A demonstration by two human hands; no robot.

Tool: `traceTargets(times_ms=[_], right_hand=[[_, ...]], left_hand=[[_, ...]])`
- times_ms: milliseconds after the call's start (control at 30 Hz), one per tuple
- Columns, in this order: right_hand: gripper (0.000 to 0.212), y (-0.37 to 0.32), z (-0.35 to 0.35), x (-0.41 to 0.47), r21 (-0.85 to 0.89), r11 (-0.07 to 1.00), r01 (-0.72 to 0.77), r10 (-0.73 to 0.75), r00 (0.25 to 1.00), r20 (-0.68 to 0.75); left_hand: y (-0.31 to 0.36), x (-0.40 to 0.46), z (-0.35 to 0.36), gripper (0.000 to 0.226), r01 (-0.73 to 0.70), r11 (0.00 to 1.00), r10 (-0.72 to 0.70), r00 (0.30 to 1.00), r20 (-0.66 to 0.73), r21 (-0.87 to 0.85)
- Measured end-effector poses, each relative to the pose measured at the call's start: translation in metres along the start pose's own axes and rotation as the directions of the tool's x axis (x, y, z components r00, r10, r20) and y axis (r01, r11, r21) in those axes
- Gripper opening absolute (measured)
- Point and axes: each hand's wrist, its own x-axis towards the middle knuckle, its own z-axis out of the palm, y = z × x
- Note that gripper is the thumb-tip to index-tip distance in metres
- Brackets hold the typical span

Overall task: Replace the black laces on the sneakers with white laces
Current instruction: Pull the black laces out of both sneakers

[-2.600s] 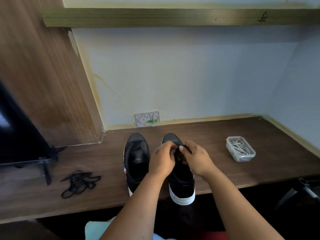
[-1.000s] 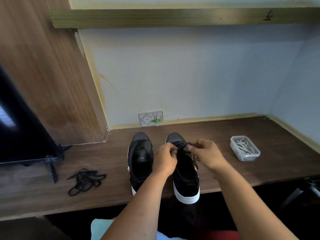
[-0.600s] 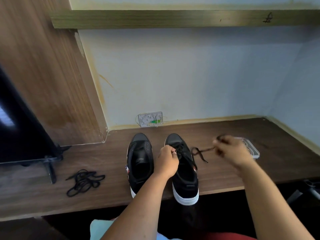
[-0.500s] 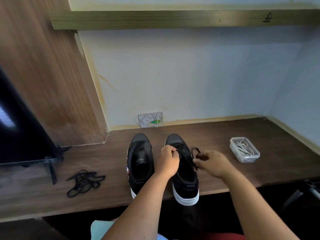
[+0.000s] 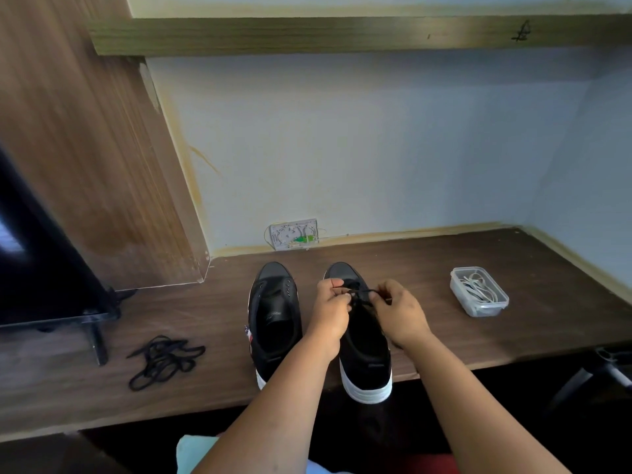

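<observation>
Both my hands are at the right sneaker [image 5: 366,350], which stands on the bench [image 5: 444,323] with its toe toward the wall and its white heel hanging just over the bench's near edge. My left hand [image 5: 330,314] lies on the left side of this sneaker, fingers curled, its grip pinching the black lace [image 5: 355,294] near the toe end of the lacing. My right hand [image 5: 400,313] sits on the sneaker's right side, fingers curled too, its grip pinching the same black lace; a short stretch of lace runs between the two grips above the eyelets. How much of the lace is threaded I cannot tell, as my hands cover most of the lacing.

Just left of that sneaker, nearly touching it, stands the left sneaker [image 5: 275,319], also toe to the wall, its eyelets bare and its tongue showing. Well to the left of the sneakers a loose black lace [image 5: 164,360] lies in a tangle on the bench, near the foot of a dark screen [image 5: 44,268]. Well to the right of the right sneaker sits a clear plastic tub [image 5: 478,292] with no lid, and the white laces [image 5: 477,289] lie coiled inside it. Behind the sneakers, against the wall, is a small white wall box [image 5: 294,234].
</observation>
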Motion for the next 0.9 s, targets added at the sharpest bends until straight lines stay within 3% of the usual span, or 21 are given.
traceTargets(times_ms=[67,133,200,267,333,367,433,467,533,600,667,700,767,900], right_hand=[[0.021,-0.003,-0.002,0.0,0.137,0.99,-0.039,0.042,0.999,-0.017],[0.03,-0.016,-0.011,-0.007,0.407,0.912,-0.056,0.074,0.997,-0.028],[0.032,-0.026,-0.023,-0.012,0.548,0.836,0.02,-0.086,0.992,0.096],[0.03,-0.035,-0.034,-0.021,0.545,0.836,0.066,-0.315,0.871,0.377],[0.024,-0.04,-0.042,-0.027,0.434,0.895,0.102,-0.367,0.722,0.587],[0.018,-0.04,-0.043,-0.028,0.376,0.914,0.156,-0.368,0.711,0.599],[0.013,-0.034,-0.039,-0.024,0.163,0.942,0.293,-0.335,0.828,0.45],[0.012,-0.029,-0.034,-0.02,0.001,0.94,0.342,-0.328,0.901,0.285],[0.009,-0.014,-0.024,-0.01,-0.166,0.935,0.314,-0.316,0.949,0.016],[0.008,0.003,-0.012,-0.003,-0.158,0.949,0.272,-0.278,0.96,-0.017],[0.017,0.016,-0.002,0.002,-0.162,0.943,0.291,-0.286,0.957,0.053],[0.019,0.018,0.001,0.003,-0.156,0.94,0.303,-0.295,0.953,0.074],[0.019,0.017,0.003,0.004,-0.144,0.936,0.32,-0.313,0.947,0.069],[0.015,0.015,0.007,0.004,-0.122,0.935,0.334,-0.33,0.942,0.057]], left_hand=[[0.003,-0.001,-0.001,0.027,-0.035,0.997,0.032,0.998,0.051,0.066],[0.003,-0.002,-0.002,0.029,-0.071,0.989,0.059,0.993,0.101,0.127],[0.004,-0.001,-0.004,0.023,-0.033,0.997,0.028,0.996,0.081,0.067],[0.007,0.001,-0.009,0.011,0.068,0.991,-0.064,0.997,0.032,-0.116],[0.01,0.005,-0.015,0.008,0.175,0.938,-0.183,0.983,0.0,-0.301],[0.012,0.006,-0.018,0.009,0.203,0.911,-0.222,0.975,-0.013,-0.358],[0.011,0.01,-0.021,0.012,0.196,0.909,-0.226,0.973,-0.04,-0.369],[0.01,0.011,-0.021,0.012,0.163,0.942,-0.187,0.981,-0.056,-0.294],[0.005,0.01,-0.022,0.015,-0.003,0.996,0.01,0.997,-0.081,0.087],[-0.001,0.007,-0.024,0.019,-0.219,0.83,0.251,0.968,0.008,0.512],[-0.006,0.002,-0.022,0.019,-0.342,0.58,0.383,0.916,0.123,0.739],[-0.007,0.0,-0.02,0.02,-0.365,0.48,0.427,0.892,0.151,0.798],[-0.008,-0.002,-0.017,0.019,-0.371,0.393,0.487,0.86,0.152,0.841],[-0.008,-0.003,-0.014,0.018,-0.404,0.442,0.508,0.848,0.147,0.801]])
